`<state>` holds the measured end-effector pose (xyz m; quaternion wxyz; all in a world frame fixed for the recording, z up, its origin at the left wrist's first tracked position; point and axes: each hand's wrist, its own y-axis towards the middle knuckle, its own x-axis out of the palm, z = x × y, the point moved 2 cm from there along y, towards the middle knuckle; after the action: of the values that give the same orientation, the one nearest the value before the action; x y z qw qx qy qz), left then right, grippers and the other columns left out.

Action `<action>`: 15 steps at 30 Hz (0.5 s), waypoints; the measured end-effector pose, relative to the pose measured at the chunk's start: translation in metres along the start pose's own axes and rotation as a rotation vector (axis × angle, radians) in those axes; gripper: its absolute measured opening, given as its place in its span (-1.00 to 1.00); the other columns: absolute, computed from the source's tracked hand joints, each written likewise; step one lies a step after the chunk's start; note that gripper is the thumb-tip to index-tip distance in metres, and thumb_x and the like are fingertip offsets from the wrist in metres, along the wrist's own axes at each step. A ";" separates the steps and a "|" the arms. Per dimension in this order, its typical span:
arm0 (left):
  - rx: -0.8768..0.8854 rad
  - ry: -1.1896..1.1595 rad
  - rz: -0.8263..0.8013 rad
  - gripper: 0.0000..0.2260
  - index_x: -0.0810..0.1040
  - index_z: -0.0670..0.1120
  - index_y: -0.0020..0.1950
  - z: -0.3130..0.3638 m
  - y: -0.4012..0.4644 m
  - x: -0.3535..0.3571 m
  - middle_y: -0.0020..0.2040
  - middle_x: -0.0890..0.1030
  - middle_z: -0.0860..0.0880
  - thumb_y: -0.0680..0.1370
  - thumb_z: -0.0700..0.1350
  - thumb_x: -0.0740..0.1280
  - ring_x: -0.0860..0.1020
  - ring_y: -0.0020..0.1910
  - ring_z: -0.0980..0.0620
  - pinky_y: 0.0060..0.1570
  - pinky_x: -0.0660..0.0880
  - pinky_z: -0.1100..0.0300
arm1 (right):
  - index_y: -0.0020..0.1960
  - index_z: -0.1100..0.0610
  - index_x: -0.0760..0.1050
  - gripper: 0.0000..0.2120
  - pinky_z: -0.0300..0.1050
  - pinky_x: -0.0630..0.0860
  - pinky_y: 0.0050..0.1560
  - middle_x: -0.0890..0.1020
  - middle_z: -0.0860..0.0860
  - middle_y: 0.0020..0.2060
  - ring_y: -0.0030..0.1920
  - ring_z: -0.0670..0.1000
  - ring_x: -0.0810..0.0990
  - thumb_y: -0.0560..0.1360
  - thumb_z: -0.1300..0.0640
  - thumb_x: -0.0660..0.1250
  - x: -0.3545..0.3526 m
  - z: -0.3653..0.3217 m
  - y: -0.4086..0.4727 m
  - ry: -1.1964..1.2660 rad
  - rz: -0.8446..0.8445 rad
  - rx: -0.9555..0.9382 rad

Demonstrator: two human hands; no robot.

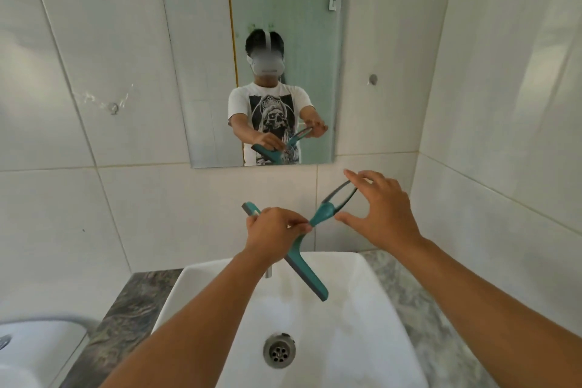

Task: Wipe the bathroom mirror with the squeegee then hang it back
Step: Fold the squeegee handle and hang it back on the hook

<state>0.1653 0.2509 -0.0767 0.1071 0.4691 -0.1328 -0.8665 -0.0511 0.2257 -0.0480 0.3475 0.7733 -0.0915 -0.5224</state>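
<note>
A teal squeegee (304, 271) with a grey looped handle hangs in the air above the sink, below the mirror (201, 72). My left hand (274, 235) pinches it where the blade meets the neck; the long blade runs from upper left to lower right. My right hand (381, 211) is spread open around the grey loop of the handle, fingers apart, thumb under the neck, not closed on it. The frameless mirror on the tiled wall reflects a person in a white printed T-shirt holding the squeegee.
A white basin (371, 318) with a metal drain (279, 350) sits on a dark marbled counter (126, 312). Small wall hooks are left (113, 108) and right (373, 79) of the mirror. A second white fixture (37, 340) lies at lower left. The right wall stands close.
</note>
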 end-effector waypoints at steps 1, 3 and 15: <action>-0.021 -0.036 0.012 -0.81 0.69 0.18 0.05 -0.001 0.000 0.000 -0.05 0.68 0.19 0.55 0.16 0.31 0.49 0.04 0.09 0.07 0.19 0.04 | 0.52 -0.15 0.19 -0.23 0.14 0.42 0.27 0.39 0.04 0.42 0.35 0.15 0.37 0.40 -0.28 0.39 0.002 -0.001 -0.002 0.059 0.044 0.052; -0.055 -0.096 0.031 -0.80 0.68 0.19 0.09 -0.001 -0.001 0.000 -0.03 0.68 0.19 0.56 0.15 0.32 0.48 0.05 0.09 0.10 0.22 0.03 | 0.55 -0.12 0.14 -0.26 0.11 0.41 0.31 0.39 0.09 0.41 0.34 0.15 0.38 0.47 -0.14 0.40 0.009 -0.006 -0.009 0.231 0.088 0.147; -0.116 -0.225 0.081 -0.72 0.55 0.25 0.30 0.001 -0.004 0.018 0.02 0.65 0.11 0.60 0.09 0.26 0.48 0.12 0.00 0.23 0.20 0.03 | 0.50 -0.05 0.29 -0.47 -0.11 0.57 0.13 0.67 -0.15 -0.13 -0.07 -0.09 0.65 0.56 0.08 0.33 0.063 -0.062 -0.028 0.835 0.055 0.547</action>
<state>0.1547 0.2493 -0.0921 0.1533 0.3563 -0.1126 -0.9148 0.0246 0.2415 -0.0995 0.1526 0.9765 -0.0987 -0.1157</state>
